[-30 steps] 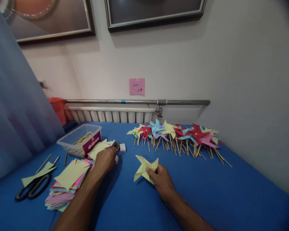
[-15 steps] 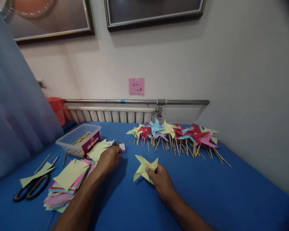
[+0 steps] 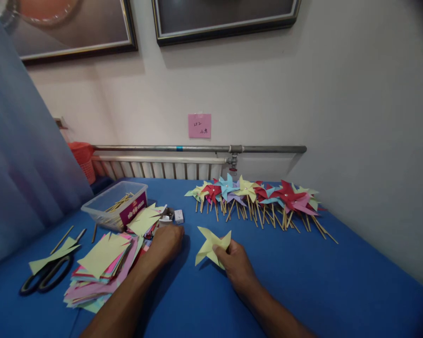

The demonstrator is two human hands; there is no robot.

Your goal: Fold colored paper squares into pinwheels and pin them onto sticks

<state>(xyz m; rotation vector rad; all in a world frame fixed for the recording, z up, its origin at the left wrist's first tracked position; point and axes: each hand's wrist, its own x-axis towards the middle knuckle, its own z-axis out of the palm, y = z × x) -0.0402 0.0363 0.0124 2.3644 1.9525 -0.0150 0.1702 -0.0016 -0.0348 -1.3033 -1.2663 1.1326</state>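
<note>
In my right hand (image 3: 237, 264) is a pale yellow paper pinwheel (image 3: 207, 246), pinched at its centre under the thumb, with its points folded in. No stick shows on it. My left hand (image 3: 169, 241) is closed over the blue surface, just in front of a small open box of shiny metal bits (image 3: 168, 215). Whatever its fingers hold, if anything, is hidden or too small to name. Beside that box stands a little white box (image 3: 178, 216). Cut yellow paper (image 3: 144, 220) lies close to my left wrist.
A clear plastic tub (image 3: 114, 193) of thin wooden sticks stands at left. Nearer are a coloured paper stack (image 3: 100, 267) and black-handled scissors (image 3: 56, 274) under a paper strip. Several finished pinwheels (image 3: 254, 195) lie along the back right, below a wall pipe (image 3: 200, 149).
My left hand has drawn back toward me from the small box of metal bits, which now shows. My right hand and the yellow pinwheel have stayed put.
</note>
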